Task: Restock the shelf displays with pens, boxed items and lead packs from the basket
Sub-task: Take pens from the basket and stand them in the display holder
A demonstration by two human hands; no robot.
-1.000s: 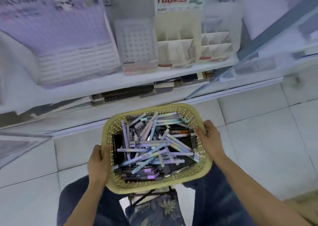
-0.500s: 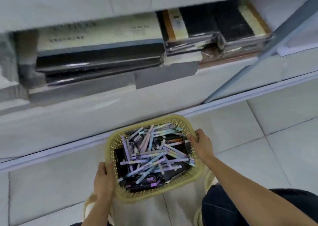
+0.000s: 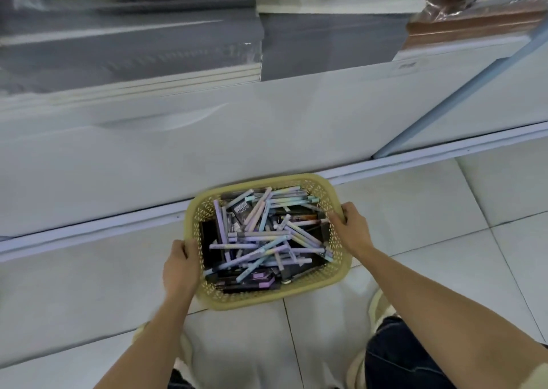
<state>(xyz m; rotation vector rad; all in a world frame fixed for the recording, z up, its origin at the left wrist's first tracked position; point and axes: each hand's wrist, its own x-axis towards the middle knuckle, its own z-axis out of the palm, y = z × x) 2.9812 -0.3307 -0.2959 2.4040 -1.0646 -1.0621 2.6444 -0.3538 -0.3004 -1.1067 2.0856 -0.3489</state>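
Observation:
A yellow perforated basket (image 3: 275,295) sits low over the tiled floor, close to the base of the shelf unit. It is full of pastel pens (image 3: 267,237) lying crisscross over dark boxed items (image 3: 212,240) and small packs (image 3: 261,277). My left hand (image 3: 181,270) grips the basket's left rim, thumb inside. The right rim is held by my right hand (image 3: 351,231), fingers curled over the edge.
The white base panel of the shelf unit (image 3: 207,139) rises right behind the basket. Wrapped dark and grey stock (image 3: 326,42) lies on the lowest shelf above it. A pale blue post (image 3: 462,80) slants at right. My knee (image 3: 415,356) is at lower right.
The basket has come down from lap height to just above the floor by the shelf base. The view dropped from the upper displays to the bottom shelf. Both hands kept their grip.

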